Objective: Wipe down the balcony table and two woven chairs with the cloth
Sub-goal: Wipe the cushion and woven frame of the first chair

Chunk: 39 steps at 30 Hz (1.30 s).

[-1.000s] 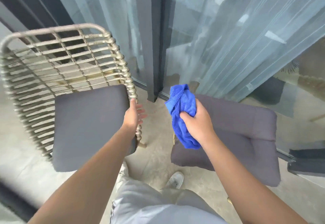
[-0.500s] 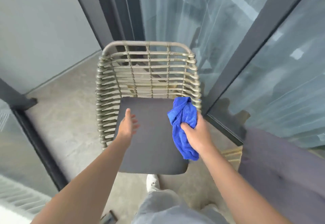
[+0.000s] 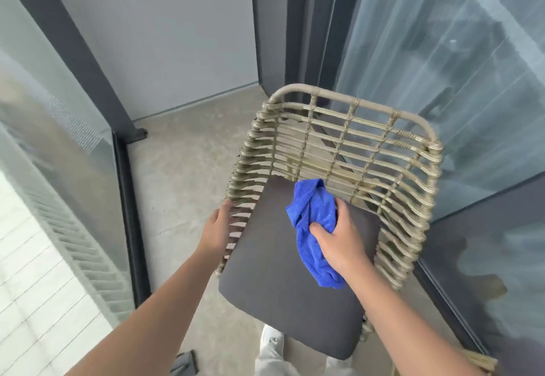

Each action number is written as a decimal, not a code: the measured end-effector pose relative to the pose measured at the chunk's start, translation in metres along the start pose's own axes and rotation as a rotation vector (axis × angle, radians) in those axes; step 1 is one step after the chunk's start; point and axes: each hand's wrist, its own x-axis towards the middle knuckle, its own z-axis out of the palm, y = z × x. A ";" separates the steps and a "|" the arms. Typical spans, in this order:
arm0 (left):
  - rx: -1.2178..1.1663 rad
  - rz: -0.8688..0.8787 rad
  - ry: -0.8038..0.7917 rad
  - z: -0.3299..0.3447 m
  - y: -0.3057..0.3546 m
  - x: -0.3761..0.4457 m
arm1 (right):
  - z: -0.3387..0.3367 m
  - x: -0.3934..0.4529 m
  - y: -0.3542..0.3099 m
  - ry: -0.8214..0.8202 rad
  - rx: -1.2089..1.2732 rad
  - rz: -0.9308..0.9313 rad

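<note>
Cloth (image 3: 317, 229): bright blue, bunched, fuzzy.

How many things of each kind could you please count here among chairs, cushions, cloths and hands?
Beige woven rattan chair: 1
Dark grey seat cushion: 1
Blue microfibre cloth, gripped by the right hand: 1
Hands, counting the left hand on the chair's side: 2
Total: 5

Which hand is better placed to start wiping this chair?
The right hand: it already grips the cloth over the cushion, close to the chair back. The left hand holds no cloth and rests on the chair's side weave, likely steadying it.
</note>
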 end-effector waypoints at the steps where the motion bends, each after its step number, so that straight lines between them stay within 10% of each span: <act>1: -0.006 -0.012 0.019 0.001 -0.002 0.007 | 0.004 0.011 0.001 -0.010 0.023 -0.001; 22: 0.802 0.201 0.281 0.033 -0.075 0.328 | 0.143 0.235 0.183 -0.029 -0.112 0.074; 39: 0.670 0.647 0.451 0.028 -0.118 0.367 | 0.219 0.414 0.189 0.110 -0.648 -0.406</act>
